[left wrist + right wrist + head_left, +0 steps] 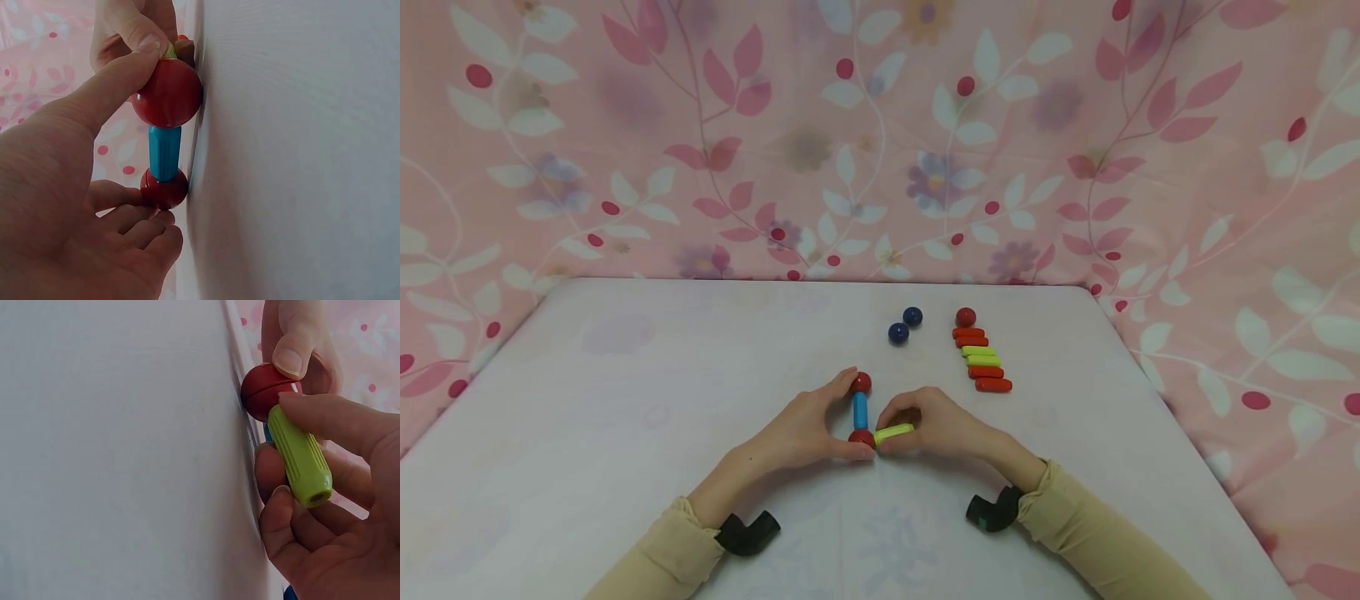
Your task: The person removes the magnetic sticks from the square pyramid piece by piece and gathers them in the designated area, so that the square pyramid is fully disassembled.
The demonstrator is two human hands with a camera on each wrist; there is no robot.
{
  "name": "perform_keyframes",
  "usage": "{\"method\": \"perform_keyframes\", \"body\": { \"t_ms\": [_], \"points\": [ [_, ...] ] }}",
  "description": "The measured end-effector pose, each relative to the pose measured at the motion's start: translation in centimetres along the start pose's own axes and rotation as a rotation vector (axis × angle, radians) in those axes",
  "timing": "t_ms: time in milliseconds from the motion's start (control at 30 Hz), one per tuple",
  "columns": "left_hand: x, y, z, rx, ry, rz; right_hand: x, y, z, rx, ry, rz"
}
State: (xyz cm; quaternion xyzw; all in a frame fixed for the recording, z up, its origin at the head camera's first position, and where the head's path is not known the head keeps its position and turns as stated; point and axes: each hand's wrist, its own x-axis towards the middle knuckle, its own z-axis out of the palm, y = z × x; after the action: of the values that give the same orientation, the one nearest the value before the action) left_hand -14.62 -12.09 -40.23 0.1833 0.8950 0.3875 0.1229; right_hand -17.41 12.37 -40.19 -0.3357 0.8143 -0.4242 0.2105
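Note:
Two red balls joined by a blue rod lie on the table. My left hand holds this piece, its thumb on the near red ball and fingers against the far red ball. A yellow-green ribbed rod is pinched between the thumb and fingers of my right hand. One end of that rod meets the near ball's right side; the other end, with a small dark hole, faces outward in the right wrist view. How deep the rod sits in the ball is hidden by my fingers.
Farther back on the white-covered table are two dark blue balls. To their right, a loose red ball heads a column of red rods and yellow-green rods. A floral curtain hangs behind the table.

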Motion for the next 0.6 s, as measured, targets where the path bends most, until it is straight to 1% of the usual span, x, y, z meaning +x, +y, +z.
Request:
{"method": "perform_keyframes", "body": {
  "t_ms": [167, 367, 433, 600],
  "points": [
    [-0.02, 0.02, -0.03, -0.001, 0.000, 0.010, -0.02, -0.16, 0.20, 0.004, -0.011, -0.032],
    [-0.04, 0.18, -0.12, -0.008, 0.003, 0.014, -0.03, -0.29, 0.25, -0.013, -0.014, -0.046],
    [-0.04, 0.17, -0.13, -0.004, -0.001, 0.001, -0.02, -0.26, 0.26, -0.021, -0.017, -0.051],
    [-0.02, 0.06, -0.08, 0.003, 0.001, -0.003, -0.04, -0.17, 0.26, -0.024, -0.023, -0.060]
  ]
}}
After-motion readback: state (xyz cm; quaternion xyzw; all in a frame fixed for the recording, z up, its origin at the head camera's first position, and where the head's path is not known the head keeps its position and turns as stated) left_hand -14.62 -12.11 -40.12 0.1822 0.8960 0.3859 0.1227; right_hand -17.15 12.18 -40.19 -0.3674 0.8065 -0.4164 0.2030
